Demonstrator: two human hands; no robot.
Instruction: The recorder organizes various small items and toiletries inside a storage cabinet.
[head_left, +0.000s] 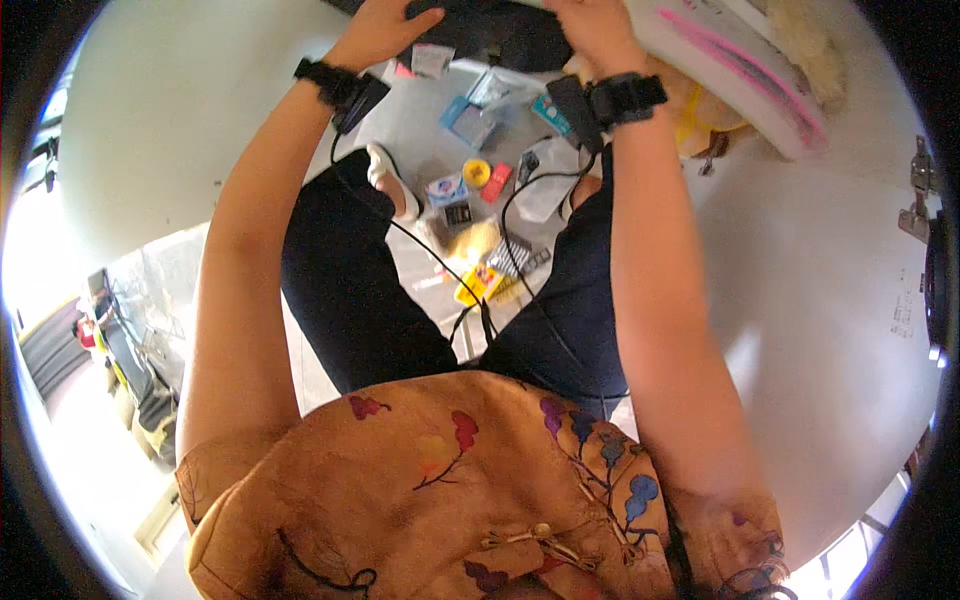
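Observation:
At the top edge, my left hand (386, 31) lies against the left part of a black fabric item (487, 34), thumb stretched out over it. My right hand (600, 34) is at the item's right end. The picture's edge cuts off the fingertips of both hands, so their grip is hidden. A pale tag (433, 60) sits at the fabric's lower edge. Beyond my right wrist is a blurred white plastic bag (739, 71) with a pink strip, and something yellow (690, 112) shows beneath it.
Between my feet, the floor holds a blue packet (469, 122), a round yellow container (477, 173), a red packet (496, 183), a blue-and-white pack (447, 189), a clear bag (546, 180) and a yellow package (478, 285). Cables (431, 251) run from both wrists. White panels (802, 300) flank me; hinges (916, 187) are at right.

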